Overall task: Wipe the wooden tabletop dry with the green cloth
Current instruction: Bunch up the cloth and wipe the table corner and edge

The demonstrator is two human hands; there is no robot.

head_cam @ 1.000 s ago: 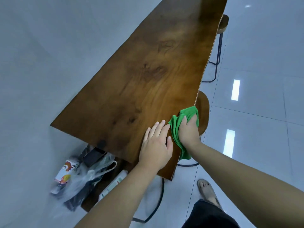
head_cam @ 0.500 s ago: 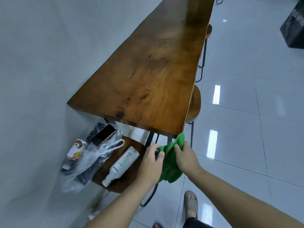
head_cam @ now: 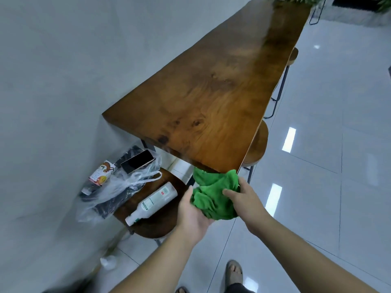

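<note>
Both hands have the green cloth (head_cam: pixel 213 197) between them: the grip of the left hand (head_cam: pixel 193 210) cups it from below and from the side, and the right hand (head_cam: pixel 245 198) pinches its right part, with the fingers (head_cam: pixel 229 192) laid over the folds. The cloth is bunched into a loose ball and hangs in the air, just under and in front of the near corner of the wooden worktop (head_cam: pixel 211 98); its upper edge seems to touch that corner.

One second ago the right hand pressed the cloth flat at the near right edge of the wood, and the left hand lay open on the surface beside it. Now both hands are off the wood and gather the cloth below it. I think the wiping stroke has ended at the edge, and the person is refolding or turning the cloth to a drier side. The wood shines, but I cannot tell if wet places remain, so I cannot say whether another pass is needed.

Outward from the hands, a round stool (head_cam: pixel 148 220) under the worktop carries a white spray bottle (head_cam: pixel 153 203) lying on its side. Its label has green print and a small red mark, too small to read. Beside it lie a clear plastic bag (head_cam: pixel 118 187), a phone (head_cam: pixel 137 161) with a dark screen, and a packet (head_cam: pixel 101 173) with a red and orange picture; its writing is not readable.
</note>
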